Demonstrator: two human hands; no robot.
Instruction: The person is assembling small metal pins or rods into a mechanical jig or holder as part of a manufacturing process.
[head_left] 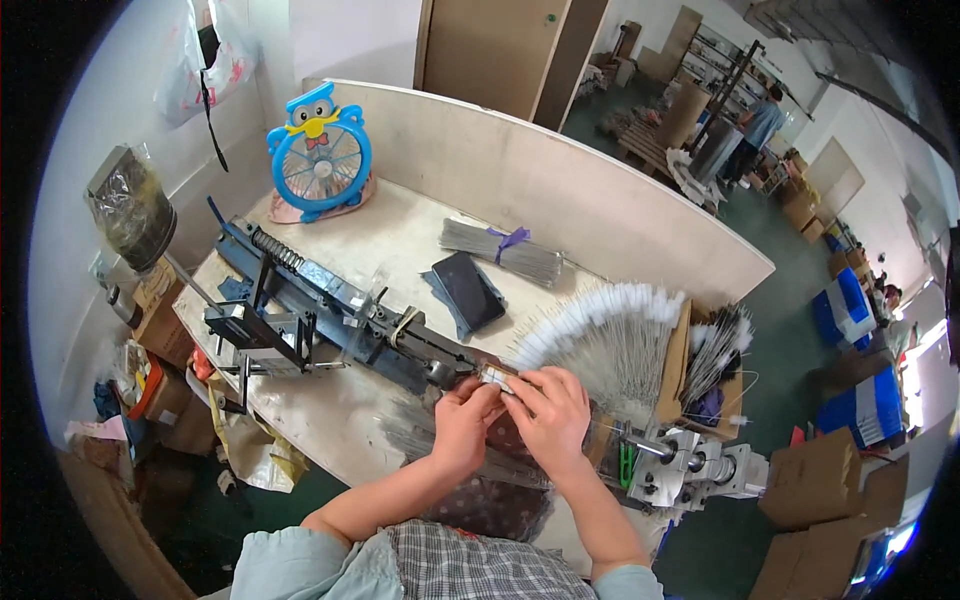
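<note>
At the right end of a long dark metal jig (340,310), my two hands meet in front of me. The fingers of my left hand (464,422) are closed in a pinch, and so are those of my right hand (550,410). Between the fingertips shows a small whitish, shiny piece (497,377), too small to name. Just right of my hands, many thin wire brushes with white bristle tips (610,335) lie fanned out. More thin wires (410,425) lie on the table left of my left hand.
Behind the jig are a dark phone (467,292), a wire bundle (500,252) with a purple tie and a blue owl-shaped fan (320,155). A carton of brushes (690,370) and a metal machine head (690,468) stand right. A person (755,130) stands far back.
</note>
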